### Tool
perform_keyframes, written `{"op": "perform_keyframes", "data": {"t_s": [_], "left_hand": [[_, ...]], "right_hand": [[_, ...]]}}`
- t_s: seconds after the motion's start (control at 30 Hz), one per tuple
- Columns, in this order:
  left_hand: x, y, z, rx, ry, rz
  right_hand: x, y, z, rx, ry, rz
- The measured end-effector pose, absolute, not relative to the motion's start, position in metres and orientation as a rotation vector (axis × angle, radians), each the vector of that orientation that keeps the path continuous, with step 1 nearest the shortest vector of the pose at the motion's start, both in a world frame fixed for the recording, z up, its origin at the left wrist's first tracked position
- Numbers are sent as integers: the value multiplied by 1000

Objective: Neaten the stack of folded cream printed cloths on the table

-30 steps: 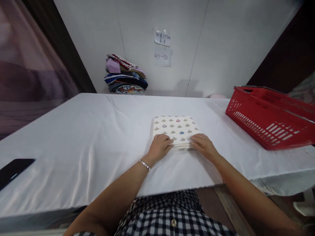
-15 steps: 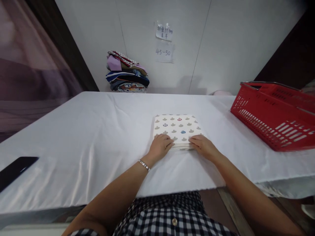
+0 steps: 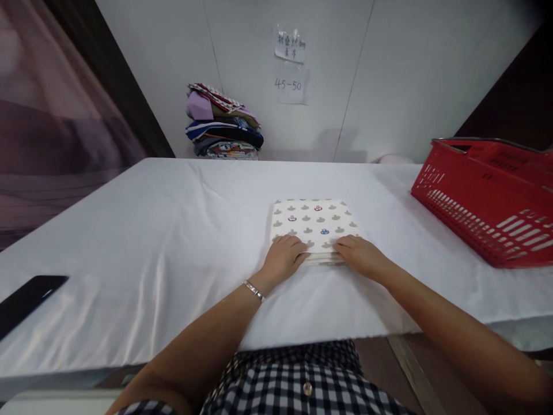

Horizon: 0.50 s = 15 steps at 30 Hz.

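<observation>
Just below the frame's centre, the left hand [image 3: 281, 257] and the right hand [image 3: 362, 256] touch the near corners of a folded, patterned cloth [image 3: 317, 225], lying mid-frame on the white-covered desk [image 3: 129, 242]; whether their fingers [image 3: 295, 244] grip it, I cannot tell. At upper left stands a fabric pile [image 3: 224, 124].

The folded cloth [image 3: 313, 223] lies on the table [image 3: 173, 230], its near left corner under your left hand [image 3: 283, 256] and its near right corner under your right hand [image 3: 359, 255]. Well left of your left hand lies a phone [image 3: 26, 301]; right of your right hand, farther forward, stands the basket [image 3: 479, 202]. Beyond the table, ahead-left of both hands, sits a stack of fabrics [image 3: 222, 124] by the wall [image 3: 397, 80].
</observation>
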State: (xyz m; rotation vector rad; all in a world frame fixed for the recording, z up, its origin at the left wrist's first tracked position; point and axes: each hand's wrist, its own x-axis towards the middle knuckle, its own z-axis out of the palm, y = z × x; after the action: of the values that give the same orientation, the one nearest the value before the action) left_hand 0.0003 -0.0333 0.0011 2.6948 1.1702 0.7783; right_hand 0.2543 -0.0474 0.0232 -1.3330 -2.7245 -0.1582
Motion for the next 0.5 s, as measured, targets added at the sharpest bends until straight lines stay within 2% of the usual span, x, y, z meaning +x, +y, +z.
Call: {"op": "perform_keyframes", "data": {"t_s": [0.5], "left_hand": [[-3,-35,8,2708,1146,727]], "right_hand": [[262,-55,18,-1267,-2623,-196]]}}
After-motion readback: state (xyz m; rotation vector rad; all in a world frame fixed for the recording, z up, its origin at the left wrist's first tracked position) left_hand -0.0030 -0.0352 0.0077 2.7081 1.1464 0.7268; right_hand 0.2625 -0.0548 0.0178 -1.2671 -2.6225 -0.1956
